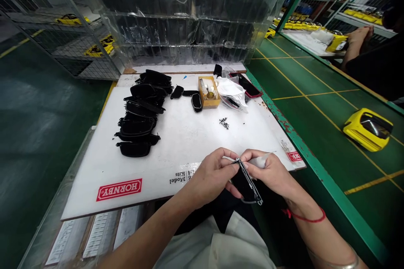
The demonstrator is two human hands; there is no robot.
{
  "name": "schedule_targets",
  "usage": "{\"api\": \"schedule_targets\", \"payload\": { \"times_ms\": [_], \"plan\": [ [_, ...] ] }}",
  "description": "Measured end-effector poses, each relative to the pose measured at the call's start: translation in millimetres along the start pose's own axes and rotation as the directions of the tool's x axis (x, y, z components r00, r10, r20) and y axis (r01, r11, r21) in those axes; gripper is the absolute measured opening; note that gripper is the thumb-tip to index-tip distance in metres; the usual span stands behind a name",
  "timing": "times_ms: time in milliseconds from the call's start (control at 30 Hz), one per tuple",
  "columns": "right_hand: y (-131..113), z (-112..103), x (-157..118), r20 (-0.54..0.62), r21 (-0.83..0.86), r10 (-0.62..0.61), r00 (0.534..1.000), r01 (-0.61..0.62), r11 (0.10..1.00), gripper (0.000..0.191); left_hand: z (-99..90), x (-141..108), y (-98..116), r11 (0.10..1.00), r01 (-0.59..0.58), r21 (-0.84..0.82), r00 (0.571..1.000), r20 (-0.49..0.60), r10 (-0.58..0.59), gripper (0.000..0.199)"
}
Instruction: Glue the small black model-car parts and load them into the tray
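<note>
My left hand is closed on a flat black plastic part with a pale, shiny edge, tilted just past the table's front edge. The fingers of my right hand pinch near the upper end of the same part. Tucked into that hand is a small white squeeze bottle with a thin nozzle pointing right. Fingers hide some of the part's upper end. Ahead of my hands, a little heap of tiny dark pieces lies on the white board.
Stacked black parts line the board's left side. Toward the back stand a yellow box with small items, a white plastic bag and a phone-like dark slab. Clear-wrapped bins rise behind. Another person's hands show at right.
</note>
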State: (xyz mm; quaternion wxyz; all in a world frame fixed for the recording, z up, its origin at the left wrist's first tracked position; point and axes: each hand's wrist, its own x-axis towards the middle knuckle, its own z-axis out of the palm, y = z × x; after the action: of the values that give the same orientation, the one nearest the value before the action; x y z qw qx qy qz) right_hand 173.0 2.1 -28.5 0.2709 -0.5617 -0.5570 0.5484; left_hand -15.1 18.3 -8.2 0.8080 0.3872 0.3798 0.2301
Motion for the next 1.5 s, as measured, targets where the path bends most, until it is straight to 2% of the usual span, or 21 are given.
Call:
{"api": "schedule_targets", "payload": {
  "times_ms": [300,467,600,733,933,1033,1200,1300,1500],
  "plan": [
    [2.4,-1.5,1.1,0.007,0.005,-0.009,1.000,0.009,1.000,0.027,2.8,0.1,3.0,1.000,0.003,0.027,1.000,-0.026,-0.003,0.017],
    [4.2,0.9,-0.3,-0.029,-0.036,-0.065,0.997,0.064,0.997,0.022,2.7,-0.4,3.4,0.998,-0.022,0.051,1.000,-0.019,0.023,0.019],
    [5.1,2.3,-0.6,-0.055,-0.057,-0.103,0.993,0.100,0.993,0.021,2.2,-0.6,2.4,0.989,-0.039,0.144,0.998,-0.034,0.044,0.022],
    [4.7,3.4,0.0,-0.057,-0.043,-0.069,0.996,0.066,0.997,0.021,2.4,-1.1,3.8,0.979,-0.051,0.198,0.996,-0.065,0.065,0.020],
    [0.7,4.7,-0.8,-0.060,-0.070,-0.016,0.998,0.012,0.997,0.018,3.6,1.7,5.7,0.994,-0.019,0.104,0.991,-0.128,0.033,0.016],
    [-1.1,3.0,-2.4,-0.064,-0.088,-0.028,0.998,0.022,0.996,0.020,3.0,4.1,3.6,0.997,-0.024,0.071,0.989,-0.143,0.034,0.016],
    [-1.7,-2.2,-5.6,-0.108,-0.001,0.031,0.994,-0.031,1.000,0.031,0.3,10.8,-2.4,1.000,-0.012,0.028,0.983,-0.181,0.017,0.014],
    [-2.5,-6.3,-10.7,-0.165,0.079,0.045,0.985,-0.032,0.996,0.031,-1.5,18.8,-8.3,1.000,-0.002,0.011,0.978,-0.209,0.005,0.014],
    [-7.8,-15.1,-24.5,-0.282,-0.032,-0.051,0.958,0.044,0.999,0.031,-5.4,29.5,-19.7,0.998,-0.053,0.045,0.974,-0.217,0.062,0.018]
  ]
}}
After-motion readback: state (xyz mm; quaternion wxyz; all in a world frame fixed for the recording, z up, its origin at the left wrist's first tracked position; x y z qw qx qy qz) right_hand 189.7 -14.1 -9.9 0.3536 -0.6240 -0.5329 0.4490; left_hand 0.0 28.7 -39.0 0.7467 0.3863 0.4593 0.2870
